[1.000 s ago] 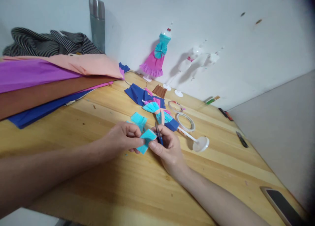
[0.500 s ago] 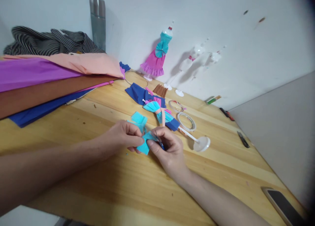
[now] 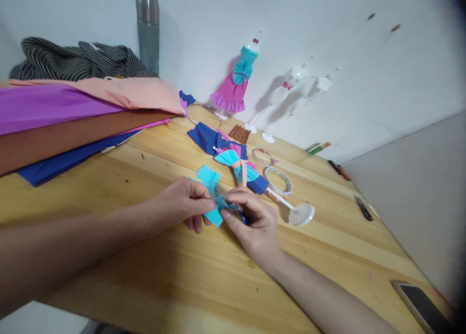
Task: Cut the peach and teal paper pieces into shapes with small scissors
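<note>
Between thumb and fingers, my left hand [image 3: 194,204] pinches a small turquoise piece of crepe paper [image 3: 214,218]. My right hand [image 3: 253,220] is closed around what look like small blue-handled scissors [image 3: 241,215], mostly hidden by the fingers; its thumb and fingertips also meet the paper's right edge. More turquoise paper [image 3: 208,175] lies on the table just behind my left hand. Beyond my right hand, a white mannequin stand [image 3: 301,214] lies on its side, with a turquoise pleated piece and a peach band [image 3: 243,173] around it.
Folded colored paper sheets [image 3: 83,125] lie at left, near striped cloth [image 3: 73,62] and a bottle [image 3: 148,38]. A dressed mannequin [image 3: 238,79] and two bare ones stand by the wall. Tape rolls [image 3: 289,184], a cutter knife [image 3: 363,208] and a phone [image 3: 418,302] are at right.
The turquoise paper has folded and tilted slightly between my hands, showing less of its surface. My fingers keep their hold. The whole view has shifted slightly.
</note>
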`<action>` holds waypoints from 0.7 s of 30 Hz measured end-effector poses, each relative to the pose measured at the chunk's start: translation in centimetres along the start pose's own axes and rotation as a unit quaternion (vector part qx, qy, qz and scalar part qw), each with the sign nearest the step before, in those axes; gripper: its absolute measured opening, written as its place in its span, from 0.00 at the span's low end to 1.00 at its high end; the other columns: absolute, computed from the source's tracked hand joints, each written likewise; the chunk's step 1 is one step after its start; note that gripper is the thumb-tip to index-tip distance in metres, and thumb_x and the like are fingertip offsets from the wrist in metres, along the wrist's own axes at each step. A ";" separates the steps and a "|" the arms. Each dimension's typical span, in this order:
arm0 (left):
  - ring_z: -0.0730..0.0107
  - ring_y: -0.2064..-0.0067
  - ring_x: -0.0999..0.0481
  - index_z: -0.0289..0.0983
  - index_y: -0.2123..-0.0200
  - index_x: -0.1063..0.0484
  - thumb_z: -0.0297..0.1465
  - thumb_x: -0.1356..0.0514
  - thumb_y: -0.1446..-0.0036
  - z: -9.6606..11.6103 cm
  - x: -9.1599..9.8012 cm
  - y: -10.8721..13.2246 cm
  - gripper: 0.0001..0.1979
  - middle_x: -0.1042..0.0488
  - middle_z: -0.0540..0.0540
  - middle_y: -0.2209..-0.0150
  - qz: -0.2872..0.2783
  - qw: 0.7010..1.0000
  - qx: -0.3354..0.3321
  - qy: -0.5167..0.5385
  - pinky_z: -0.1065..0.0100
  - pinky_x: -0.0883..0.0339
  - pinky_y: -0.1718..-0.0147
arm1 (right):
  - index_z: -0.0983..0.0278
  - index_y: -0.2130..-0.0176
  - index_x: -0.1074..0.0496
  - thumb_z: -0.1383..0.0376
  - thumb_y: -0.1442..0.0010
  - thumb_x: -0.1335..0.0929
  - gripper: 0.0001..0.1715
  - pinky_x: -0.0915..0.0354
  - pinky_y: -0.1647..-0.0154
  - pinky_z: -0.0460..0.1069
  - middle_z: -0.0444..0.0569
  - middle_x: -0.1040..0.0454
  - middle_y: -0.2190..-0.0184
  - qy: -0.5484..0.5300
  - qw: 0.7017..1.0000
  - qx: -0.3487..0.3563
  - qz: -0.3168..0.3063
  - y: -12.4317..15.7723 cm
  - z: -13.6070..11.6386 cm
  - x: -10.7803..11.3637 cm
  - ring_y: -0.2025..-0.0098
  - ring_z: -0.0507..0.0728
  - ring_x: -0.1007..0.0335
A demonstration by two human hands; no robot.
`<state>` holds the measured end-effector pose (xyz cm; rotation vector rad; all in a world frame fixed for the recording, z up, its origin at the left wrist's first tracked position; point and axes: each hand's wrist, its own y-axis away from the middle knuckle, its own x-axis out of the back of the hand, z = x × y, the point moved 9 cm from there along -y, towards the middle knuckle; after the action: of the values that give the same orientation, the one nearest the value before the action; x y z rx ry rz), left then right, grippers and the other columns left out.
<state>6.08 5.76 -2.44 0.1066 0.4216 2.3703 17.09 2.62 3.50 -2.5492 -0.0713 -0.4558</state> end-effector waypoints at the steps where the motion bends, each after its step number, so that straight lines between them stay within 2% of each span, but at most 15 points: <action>1: 0.76 0.82 0.32 0.34 0.80 0.32 0.40 0.39 0.55 0.1 0.0 0.1 0.15 0.31 0.51 0.85 0.003 1.000 -0.001 0.002 0.74 0.38 0.79 | 0.60 0.66 0.26 0.73 0.46 0.29 0.08 0.36 0.69 0.48 0.46 0.27 0.71 0.002 1.000 -0.003 -0.003 0.0 0.0 0.0 0.70 0.53 0.32; 3: 0.77 0.83 0.33 0.35 0.81 0.34 0.40 0.39 0.54 0.3 0.1 0.1 0.14 0.33 0.53 0.85 0.018 1.000 -0.008 0.009 0.75 0.39 0.81 | 0.61 0.64 0.26 0.71 0.46 0.29 0.08 0.37 0.71 0.48 0.45 0.28 0.72 -0.004 0.999 -0.034 -0.003 0.1 0.3 -0.1 0.72 0.53 0.34; 6: 0.78 0.83 0.34 0.35 0.80 0.35 0.38 0.40 0.53 0.7 0.4 0.2 0.13 0.33 0.54 0.84 0.044 0.999 -0.024 0.021 0.75 0.40 0.82 | 0.61 0.62 0.28 0.66 0.46 0.29 0.09 0.39 0.76 0.47 0.43 0.30 0.75 -0.046 0.992 -0.117 -0.005 0.3 1.7 -0.4 0.76 0.51 0.39; 10: 0.79 0.83 0.35 0.35 0.81 0.36 0.38 0.39 0.54 0.6 0.2 0.2 0.14 0.34 0.54 0.85 0.036 0.999 -0.023 0.012 0.75 0.40 0.81 | 0.62 0.69 0.31 0.62 0.48 0.28 0.09 0.41 0.76 0.46 0.41 0.34 0.78 -0.084 0.980 -0.181 0.015 0.7 3.0 -0.6 0.77 0.51 0.43; 15: 0.78 0.82 0.32 0.35 0.80 0.33 0.37 0.39 0.54 0.3 0.0 0.1 0.13 0.32 0.53 0.84 0.011 1.000 -0.013 0.006 0.75 0.39 0.79 | 0.62 0.71 0.30 0.62 0.49 0.28 0.08 0.43 0.75 0.47 0.41 0.36 0.79 -0.100 0.976 -0.191 0.040 0.9 3.6 -0.3 0.77 0.50 0.45; 21: 0.77 0.81 0.30 0.35 0.81 0.33 0.34 0.38 0.57 -0.3 -0.4 0.0 0.10 0.28 0.52 0.81 -0.026 1.000 0.018 0.002 0.75 0.37 0.79 | 0.62 0.72 0.30 0.64 0.49 0.28 0.06 0.42 0.76 0.47 0.42 0.35 0.79 -0.039 0.986 -0.156 0.043 0.7 2.9 0.2 0.77 0.51 0.43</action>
<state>6.30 5.43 -2.71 0.1052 0.4641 2.3131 18.26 3.53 0.94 -2.8629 0.0893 -0.3563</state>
